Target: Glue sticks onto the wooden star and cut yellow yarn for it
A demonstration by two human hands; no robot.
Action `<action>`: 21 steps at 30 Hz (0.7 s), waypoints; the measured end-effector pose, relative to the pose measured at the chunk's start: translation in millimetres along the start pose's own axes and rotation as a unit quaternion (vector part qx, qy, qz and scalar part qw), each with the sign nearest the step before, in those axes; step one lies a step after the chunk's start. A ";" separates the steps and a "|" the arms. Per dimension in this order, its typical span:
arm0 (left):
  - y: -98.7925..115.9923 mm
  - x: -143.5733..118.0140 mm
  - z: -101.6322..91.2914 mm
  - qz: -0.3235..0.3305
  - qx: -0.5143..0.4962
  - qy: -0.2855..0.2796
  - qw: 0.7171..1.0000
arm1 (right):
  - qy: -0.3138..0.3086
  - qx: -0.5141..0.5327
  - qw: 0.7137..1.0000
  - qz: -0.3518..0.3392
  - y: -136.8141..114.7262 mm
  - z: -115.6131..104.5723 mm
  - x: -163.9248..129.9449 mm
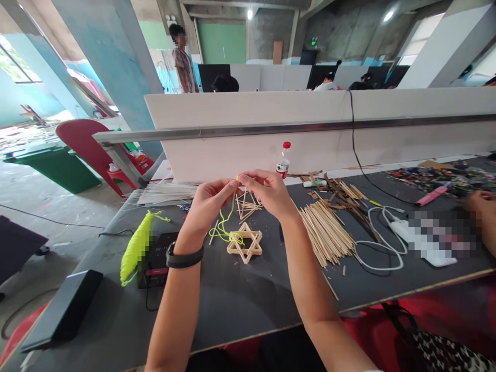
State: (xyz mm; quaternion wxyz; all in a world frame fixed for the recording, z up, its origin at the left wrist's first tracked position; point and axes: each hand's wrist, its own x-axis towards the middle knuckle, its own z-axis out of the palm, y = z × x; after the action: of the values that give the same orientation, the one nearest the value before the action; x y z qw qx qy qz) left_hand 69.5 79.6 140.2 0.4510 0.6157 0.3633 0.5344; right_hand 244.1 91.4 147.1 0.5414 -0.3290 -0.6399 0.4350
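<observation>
My left hand (215,197) and my right hand (267,191) meet above the table, fingertips pinched close together on a thin yellow-green cord (233,202). The cord hangs from the fingers and loops down to a six-pointed star of wooden sticks (253,247), with several strands lying over the star's upper left part. Just behind, partly under my hands, lies another figure of sticks (245,206). To the left rests a thick bundle of the same yellow-green cord (137,248). How the cord sits between the fingertips is too small to tell.
A pile of wooden sticks (327,230) lies right of my right arm. A bottle with a red cap (284,161) stands by the white partition (240,111). A phone (157,268), a black power bank (64,307) and a white cable (364,263) are on the table. Another person's hand (482,217) is far right.
</observation>
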 end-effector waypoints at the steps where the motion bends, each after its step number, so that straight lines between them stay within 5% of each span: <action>1: 0.4 0.1 0.2 -0.001 0.002 -0.001 1.000 | -0.001 -0.001 1.000 0.000 0.6 -0.2 0.0; 21: -1.6 1.0 2.2 -0.022 -0.032 0.003 0.999 | -0.090 0.036 0.995 0.003 16.6 -11.3 4.9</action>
State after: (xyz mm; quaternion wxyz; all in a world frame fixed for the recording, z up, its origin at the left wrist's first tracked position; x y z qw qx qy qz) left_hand 71.8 80.6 139.0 0.4810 0.5912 0.3613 0.5372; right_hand 253.4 104.8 134.4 0.4915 -0.2706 -0.6694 0.4869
